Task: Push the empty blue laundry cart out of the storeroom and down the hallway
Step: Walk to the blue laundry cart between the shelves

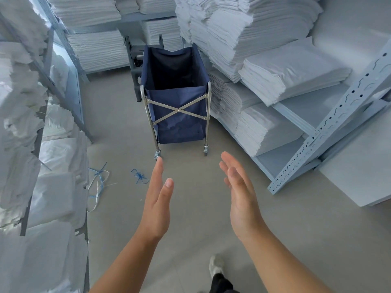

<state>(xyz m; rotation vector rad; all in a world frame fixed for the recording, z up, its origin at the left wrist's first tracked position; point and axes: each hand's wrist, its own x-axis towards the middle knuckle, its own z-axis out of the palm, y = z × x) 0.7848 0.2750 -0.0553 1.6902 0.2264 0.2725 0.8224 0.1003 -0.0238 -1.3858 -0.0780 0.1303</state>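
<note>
Far left: shelving [69,115] packed with bagged white linen; loose blue and white strapping [98,182] lies on the grey floor [190,240] beside it, with a smaller blue scrap [139,177] nearer the middle. Centre: the blue laundry cart [176,98] stands at the far end of the aisle, fabric bag visibly empty, steel cross-braced frame facing the wearer, castors on the floor, its right side close against the stacked linen. A dark grey object sits behind it, not identifiable. The left hand [157,199] is held out flat, fingers straight, palm turned inward, gripping nothing; the right hand [239,191] mirrors it, open and empty. Both are well apart from the cart, reaching toward it. Right: folded white linen [275,66] piled on a pale blue rack [330,132]. A shoe [215,265] shows at the bottom edge. Judgement: the approach step is in hand; no contact made, pushing not begun. Next move calls for closing the gap and taking the top rail at both corners. The exit is not in view, so the cart likely needs pulling back and turning, keeping castors clear of the strapping.
</note>
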